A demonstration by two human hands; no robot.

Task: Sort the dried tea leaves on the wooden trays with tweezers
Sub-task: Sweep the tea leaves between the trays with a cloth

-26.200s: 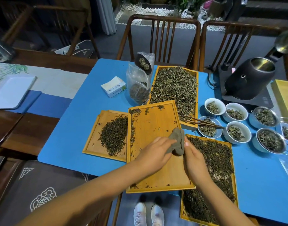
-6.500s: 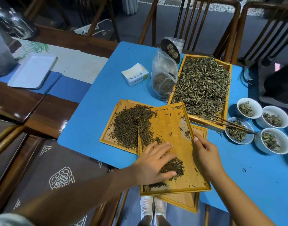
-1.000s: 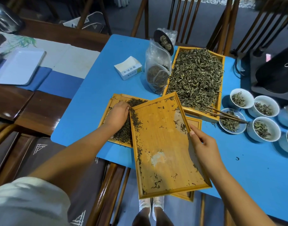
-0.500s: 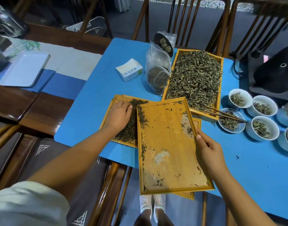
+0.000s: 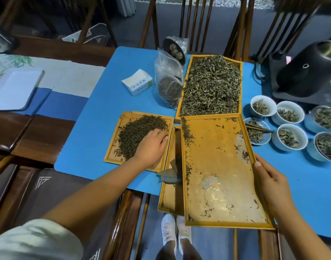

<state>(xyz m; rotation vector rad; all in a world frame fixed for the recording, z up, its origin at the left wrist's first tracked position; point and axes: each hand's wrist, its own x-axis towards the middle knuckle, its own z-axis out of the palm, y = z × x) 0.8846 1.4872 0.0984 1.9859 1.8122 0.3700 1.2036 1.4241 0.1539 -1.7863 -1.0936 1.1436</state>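
Tea leaves (image 5: 138,132) heaped on small left tray (image 5: 112,154), left hand (image 5: 151,147) flat on pile, levelling it probably; right hand (image 5: 269,182) grips nearly empty big tray (image 5: 217,184) edge to steady it; tweezers (image 5: 258,127) idle across a far bowl (image 5: 256,131)

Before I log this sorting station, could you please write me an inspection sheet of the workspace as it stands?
Surface: blue mat over a dark wooden table.
Job's things: small tray piled with dark leaves; far tray full of pale leaves; nearly bare big tray lying over a lower tray; tweezers resting across a cup.
Clutter: grey cloth, white box, plastic bag, cups of leaves, black kettle.
Hands: left hand rests on the dark leaves; right hand holds the big tray's right edge.
Cables: a dark cord beside the kettle.
Surroundings: wooden chairs, white tray.
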